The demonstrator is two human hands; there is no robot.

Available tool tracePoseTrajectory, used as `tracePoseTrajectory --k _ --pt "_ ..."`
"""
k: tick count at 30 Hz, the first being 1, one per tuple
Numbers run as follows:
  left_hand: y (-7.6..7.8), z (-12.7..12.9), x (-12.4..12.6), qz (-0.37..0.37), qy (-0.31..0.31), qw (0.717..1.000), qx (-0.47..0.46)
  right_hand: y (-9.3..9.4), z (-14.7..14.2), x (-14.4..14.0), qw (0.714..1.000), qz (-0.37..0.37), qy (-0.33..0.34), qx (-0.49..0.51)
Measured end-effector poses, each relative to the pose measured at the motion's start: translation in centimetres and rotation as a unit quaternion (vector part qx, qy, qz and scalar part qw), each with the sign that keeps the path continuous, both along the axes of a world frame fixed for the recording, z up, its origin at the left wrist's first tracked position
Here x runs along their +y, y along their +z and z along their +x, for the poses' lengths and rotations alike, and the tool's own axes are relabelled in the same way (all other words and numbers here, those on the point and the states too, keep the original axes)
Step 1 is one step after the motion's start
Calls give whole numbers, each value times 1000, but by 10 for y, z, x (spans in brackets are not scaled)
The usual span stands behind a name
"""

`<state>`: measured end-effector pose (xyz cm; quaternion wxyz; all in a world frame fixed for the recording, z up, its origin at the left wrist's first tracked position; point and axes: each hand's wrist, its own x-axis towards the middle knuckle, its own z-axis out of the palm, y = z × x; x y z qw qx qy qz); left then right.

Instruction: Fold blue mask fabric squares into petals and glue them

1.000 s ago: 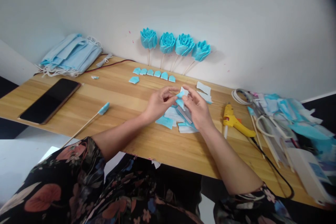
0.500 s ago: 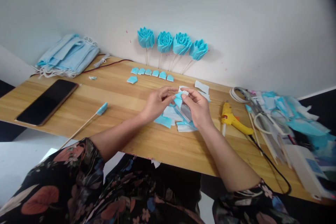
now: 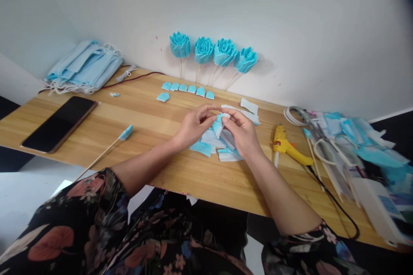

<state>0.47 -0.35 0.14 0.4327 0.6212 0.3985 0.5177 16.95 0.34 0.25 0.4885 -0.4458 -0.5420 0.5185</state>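
The phone [image 3: 60,124] lies left of the scraps [image 3: 200,148], glue gun [image 3: 285,144] right (flowers [image 3: 204,50] behind).

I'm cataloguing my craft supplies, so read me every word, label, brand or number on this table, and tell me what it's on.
No text can be read anywhere.
White rectangular plastic box with a blue patch, lower right: too blurred to read.
Yellow plastic glue gun: no lettering can be made out.
Flat black rectangular phone: no text shows.
Held blue-and-white fabric piece: no lettering visible.
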Motion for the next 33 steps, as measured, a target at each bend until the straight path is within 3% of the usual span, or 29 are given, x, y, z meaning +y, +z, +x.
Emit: tracePoseTrajectory --k 11,33 --pt "1 -1 0 16 21 1000 -7 2 -1 -3 995 3 100 -6" --pt "1 -1 0 15 1 1000 -3 3 -1 -2 999 13 37 -29"
